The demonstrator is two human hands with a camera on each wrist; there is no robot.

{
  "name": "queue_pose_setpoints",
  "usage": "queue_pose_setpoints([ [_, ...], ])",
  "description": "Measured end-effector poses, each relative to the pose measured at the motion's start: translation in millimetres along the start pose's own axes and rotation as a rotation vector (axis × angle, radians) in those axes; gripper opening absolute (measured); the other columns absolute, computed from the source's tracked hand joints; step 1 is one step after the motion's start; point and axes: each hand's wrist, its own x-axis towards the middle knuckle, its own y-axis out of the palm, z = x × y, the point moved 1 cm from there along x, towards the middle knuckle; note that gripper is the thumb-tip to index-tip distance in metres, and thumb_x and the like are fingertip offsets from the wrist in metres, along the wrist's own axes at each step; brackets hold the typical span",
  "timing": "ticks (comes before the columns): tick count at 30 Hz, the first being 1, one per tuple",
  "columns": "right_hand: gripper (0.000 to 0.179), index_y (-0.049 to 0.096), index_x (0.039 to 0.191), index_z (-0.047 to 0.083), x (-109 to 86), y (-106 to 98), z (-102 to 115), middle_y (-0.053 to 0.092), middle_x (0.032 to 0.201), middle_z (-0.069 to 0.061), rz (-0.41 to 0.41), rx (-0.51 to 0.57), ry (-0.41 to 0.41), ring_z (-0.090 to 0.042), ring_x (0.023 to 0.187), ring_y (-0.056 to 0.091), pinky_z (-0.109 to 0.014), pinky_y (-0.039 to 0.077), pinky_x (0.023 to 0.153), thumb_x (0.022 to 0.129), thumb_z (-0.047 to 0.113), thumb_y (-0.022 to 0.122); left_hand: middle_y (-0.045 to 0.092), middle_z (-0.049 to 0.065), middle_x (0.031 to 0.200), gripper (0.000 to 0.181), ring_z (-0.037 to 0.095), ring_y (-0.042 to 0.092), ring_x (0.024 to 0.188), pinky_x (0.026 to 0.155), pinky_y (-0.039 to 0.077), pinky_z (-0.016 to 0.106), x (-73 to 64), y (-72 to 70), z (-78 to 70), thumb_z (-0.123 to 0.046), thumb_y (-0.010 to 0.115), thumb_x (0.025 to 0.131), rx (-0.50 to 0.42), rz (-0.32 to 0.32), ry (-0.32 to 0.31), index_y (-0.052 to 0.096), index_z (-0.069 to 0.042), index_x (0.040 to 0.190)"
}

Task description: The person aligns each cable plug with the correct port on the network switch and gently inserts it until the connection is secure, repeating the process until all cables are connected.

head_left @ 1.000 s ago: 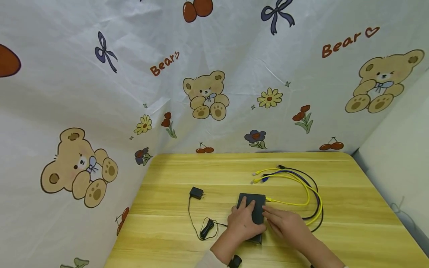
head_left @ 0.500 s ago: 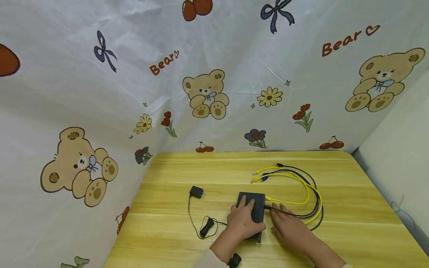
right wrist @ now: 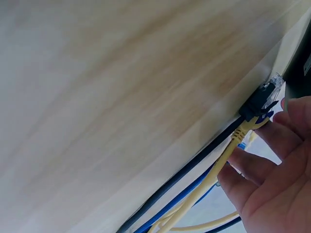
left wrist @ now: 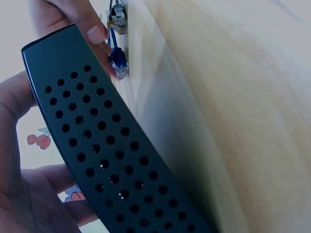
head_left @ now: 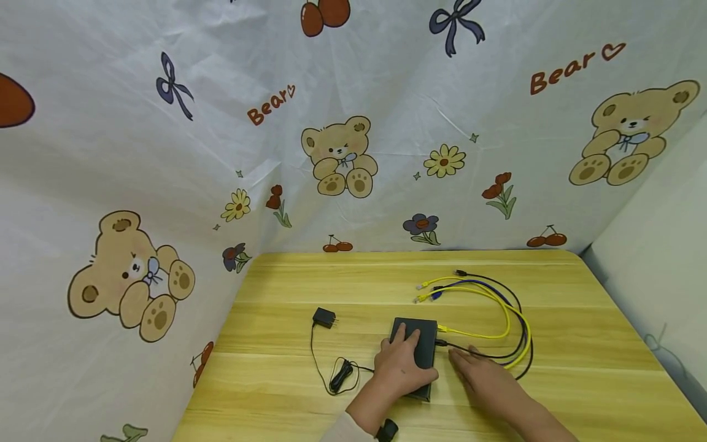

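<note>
My left hand (head_left: 397,368) rests spread on top of a flat black network switch (head_left: 426,353), fingers splayed, thumb along its right edge. The left wrist view shows the switch's perforated side (left wrist: 104,141). A yellow Ethernet cable (head_left: 469,334) and a black Ethernet cable (head_left: 469,351) run into its right side. Apart from the switch, my right hand (head_left: 488,383) lies low beside the black cable with fingers extended. In the right wrist view, a black plug (right wrist: 255,104) and a yellow plug (right wrist: 248,127) lie by its fingertips; contact cannot be told. A blue plug (left wrist: 118,60) is near that hand.
Loose cable ends (head_left: 425,294), yellow, blue and black, lie behind the switch, their cords looping right. A black power adapter (head_left: 324,318) with a bundled cord (head_left: 341,376) lies at left, its cord leading under my left hand. A patterned sheet (head_left: 386,153) hangs behind the wooden table (head_left: 596,362).
My right hand has drawn back from the switch's right side, down and to the right, leaving the black cable visible there. My left hand has stayed on the switch.
</note>
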Motion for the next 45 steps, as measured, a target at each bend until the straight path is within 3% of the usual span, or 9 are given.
queue_pose_setpoints([
  [7,0.041,0.061,0.132,-0.004,-5.7,1,-6,0.063,0.132,-0.02,-0.028,-0.004,0.05,-0.049,0.121,0.057,-0.054,0.051,0.091,0.092,0.006,0.067,0.031,0.002,0.162,0.083,0.042,0.047,0.126,0.074,0.046,0.054,-0.3,-0.7,-0.1,-0.057,0.075,0.074,0.0,0.004,-0.005,0.046,-0.036,0.15],
  [13,0.031,0.065,0.116,-0.008,-6.4,3,-8,0.062,0.127,-0.027,-0.047,-0.032,0.094,-0.052,0.117,0.057,-0.056,0.048,0.094,0.091,0.009,0.068,0.032,0.001,0.161,0.083,0.042,0.047,0.127,0.077,0.046,0.057,-0.1,-0.6,-0.8,-0.057,0.075,0.074,-0.007,0.006,-0.009,0.046,-0.037,0.149],
  [18,0.018,0.069,0.101,-0.002,-5.8,1,-7,0.065,0.124,-0.026,-0.038,-0.023,0.103,-0.048,0.116,0.06,-0.056,0.047,0.097,0.088,0.011,0.072,0.031,0.001,0.162,0.083,0.042,0.047,0.126,0.076,0.045,0.055,0.3,-0.1,-0.4,-0.057,0.075,0.074,-0.004,0.005,-0.006,0.046,-0.038,0.149],
  [21,0.007,0.068,0.088,0.008,-4.6,0,-6,0.07,0.114,-0.017,-0.02,0.012,0.13,-0.038,0.102,0.067,-0.05,0.054,0.082,0.087,0.012,0.073,0.031,0.002,0.162,0.083,0.042,0.047,0.125,0.075,0.045,0.055,0.1,-0.1,0.2,-0.056,0.075,0.074,-0.009,0.002,-0.001,0.046,-0.037,0.149],
  [25,0.016,0.062,0.078,0.017,-3.1,-1,-5,0.07,0.099,-0.005,0.007,0.045,0.163,-0.023,0.081,0.066,-0.04,0.051,0.064,0.086,0.016,0.076,0.032,0.002,0.162,0.083,0.042,0.048,0.124,0.074,0.045,0.055,-0.5,-0.2,0.2,-0.056,0.075,0.074,-0.01,-0.004,0.005,0.047,-0.036,0.149],
  [29,0.025,0.056,0.075,0.02,-4.7,-1,-5,0.056,0.078,0.008,0.01,0.036,0.153,-0.008,0.064,0.051,-0.031,0.042,0.058,0.084,0.019,0.079,0.032,0.002,0.161,0.083,0.042,0.048,0.124,0.074,0.045,0.056,-0.7,0.1,0.0,-0.057,0.075,0.073,-0.009,-0.006,0.005,0.047,-0.037,0.149],
  [34,0.029,0.049,0.076,0.021,-7.1,-2,-4,0.039,0.066,0.012,-0.023,0.005,0.101,-0.004,0.056,0.037,-0.026,0.035,0.054,0.089,0.023,0.076,0.032,0.002,0.161,0.083,0.042,0.048,0.124,0.074,0.045,0.056,-0.9,0.6,0.1,-0.057,0.075,0.074,-0.004,-0.003,0.001,0.046,-0.036,0.149],
  [39,0.021,0.052,0.083,0.021,-7.6,-3,0,0.036,0.06,0.014,-0.064,0.008,0.091,-0.002,0.052,0.034,-0.024,0.032,0.051,0.094,0.025,0.07,0.032,0.003,0.161,0.083,0.042,0.048,0.124,0.074,0.046,0.054,-1.2,1.3,0.1,-0.057,0.075,0.074,-0.003,-0.001,0.002,0.047,-0.036,0.149],
  [45,0.016,0.057,0.089,0.02,-5.7,-5,5,0.039,0.063,0.014,-0.054,0.052,0.132,-0.002,0.054,0.035,-0.025,0.032,0.051,0.092,0.026,0.072,0.032,0.003,0.161,0.084,0.042,0.048,0.124,0.074,0.046,0.055,-1.0,0.9,0.0,-0.058,0.075,0.074,0.0,-0.004,0.003,0.047,-0.035,0.149],
])
